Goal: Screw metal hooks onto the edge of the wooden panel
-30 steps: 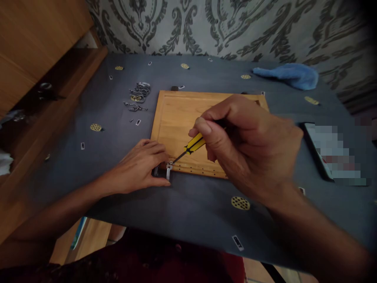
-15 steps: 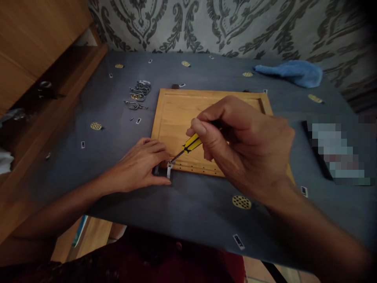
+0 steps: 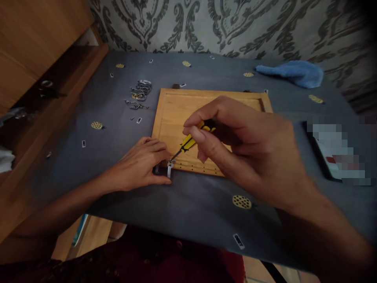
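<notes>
My right hand (image 3: 232, 141) is closed in a pinch around the handle of a small yellow and black screwdriver (image 3: 188, 142). The tool slants down to the left, its tip at a small metal hook (image 3: 169, 169) on the front left corner of a wooden board (image 3: 176, 118). The front edge of the board has a row of small dark holes. My left hand (image 3: 147, 161) is closed around that corner, with thumb and fingers on either side of the hook. Whether a screw sits under the tip is too small to tell.
Several metal hooks (image 3: 141, 92) lie left of the board, with a tiny screw (image 3: 132, 118) near them. A blue cloth (image 3: 300, 74) is at the back right. A dark-edged, partly blurred flat object (image 3: 324, 157) lies at right. A wooden cabinet (image 3: 44, 39) stands at left.
My right fingers have shifted on the screwdriver handle, and more of its black and yellow end shows. The tip stays at the hook. My left hand holds its place.
</notes>
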Demonstrator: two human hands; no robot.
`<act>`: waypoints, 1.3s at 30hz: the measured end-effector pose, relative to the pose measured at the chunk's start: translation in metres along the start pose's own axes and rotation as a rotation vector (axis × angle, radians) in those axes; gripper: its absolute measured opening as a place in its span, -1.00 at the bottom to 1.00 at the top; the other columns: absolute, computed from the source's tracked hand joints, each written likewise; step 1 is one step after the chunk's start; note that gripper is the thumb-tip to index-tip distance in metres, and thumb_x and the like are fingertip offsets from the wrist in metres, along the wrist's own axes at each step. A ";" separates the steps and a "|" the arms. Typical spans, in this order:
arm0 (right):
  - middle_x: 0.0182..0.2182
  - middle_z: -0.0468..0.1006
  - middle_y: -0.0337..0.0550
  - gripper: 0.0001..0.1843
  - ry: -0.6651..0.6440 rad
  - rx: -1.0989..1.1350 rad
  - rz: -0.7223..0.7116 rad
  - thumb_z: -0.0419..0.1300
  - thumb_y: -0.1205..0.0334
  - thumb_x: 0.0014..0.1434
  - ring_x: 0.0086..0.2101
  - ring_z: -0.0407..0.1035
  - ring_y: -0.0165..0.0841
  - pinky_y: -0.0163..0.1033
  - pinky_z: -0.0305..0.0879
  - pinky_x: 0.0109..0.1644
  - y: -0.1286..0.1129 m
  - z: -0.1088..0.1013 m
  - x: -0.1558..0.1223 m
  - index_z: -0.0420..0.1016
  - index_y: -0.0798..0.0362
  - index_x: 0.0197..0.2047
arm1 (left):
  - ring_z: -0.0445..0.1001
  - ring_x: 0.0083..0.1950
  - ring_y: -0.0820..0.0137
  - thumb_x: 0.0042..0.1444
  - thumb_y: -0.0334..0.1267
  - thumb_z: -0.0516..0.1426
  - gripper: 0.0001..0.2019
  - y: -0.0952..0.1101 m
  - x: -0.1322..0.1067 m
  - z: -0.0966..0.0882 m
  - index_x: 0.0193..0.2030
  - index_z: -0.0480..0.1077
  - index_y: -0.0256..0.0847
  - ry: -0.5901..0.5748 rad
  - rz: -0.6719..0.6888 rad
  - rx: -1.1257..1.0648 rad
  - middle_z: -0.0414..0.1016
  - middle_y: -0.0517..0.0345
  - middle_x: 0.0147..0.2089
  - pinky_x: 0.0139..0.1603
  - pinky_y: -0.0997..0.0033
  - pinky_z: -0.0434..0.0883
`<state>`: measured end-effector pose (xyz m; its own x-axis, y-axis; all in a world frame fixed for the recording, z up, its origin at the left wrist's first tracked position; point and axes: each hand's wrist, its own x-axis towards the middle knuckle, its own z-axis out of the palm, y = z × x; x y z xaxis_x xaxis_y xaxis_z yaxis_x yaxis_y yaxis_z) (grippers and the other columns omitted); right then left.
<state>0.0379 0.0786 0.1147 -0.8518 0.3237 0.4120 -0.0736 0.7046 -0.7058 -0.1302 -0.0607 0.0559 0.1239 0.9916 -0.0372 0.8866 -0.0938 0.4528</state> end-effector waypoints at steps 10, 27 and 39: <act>-0.23 0.56 -0.24 -0.79 -0.005 0.141 0.050 0.24 0.19 0.25 -0.45 0.45 -0.41 -0.24 0.41 -0.38 0.005 0.000 0.000 0.51 -0.04 -0.04 | 0.39 -0.07 0.26 0.15 0.08 0.19 -0.63 -0.001 0.000 0.001 -0.14 0.39 -0.20 0.020 0.004 -0.005 0.41 0.14 -0.18 0.03 0.19 0.20; -0.23 0.59 -0.26 -0.79 -0.111 0.241 0.043 0.27 0.13 0.23 -0.31 0.46 -0.40 -0.34 0.42 -0.35 0.008 -0.004 0.003 0.55 -0.06 -0.06 | 0.40 -0.04 0.24 0.12 0.07 0.22 -0.63 0.001 0.000 0.000 -0.13 0.41 -0.20 0.011 -0.013 -0.014 0.44 0.12 -0.13 0.10 0.12 0.22; -0.26 0.56 -0.29 -0.78 -0.137 0.258 0.079 0.31 0.13 0.18 -0.37 0.45 -0.40 -0.29 0.41 -0.39 0.010 -0.002 0.004 0.53 -0.10 -0.08 | 0.39 -0.11 0.27 0.16 0.07 0.18 -0.64 -0.001 -0.001 0.001 -0.12 0.40 -0.20 0.026 0.010 -0.005 0.43 0.13 -0.18 0.06 0.15 0.22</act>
<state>0.0351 0.0879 0.1106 -0.9209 0.2707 0.2806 -0.1185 0.4913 -0.8629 -0.1303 -0.0618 0.0545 0.1213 0.9926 -0.0095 0.8832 -0.1036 0.4574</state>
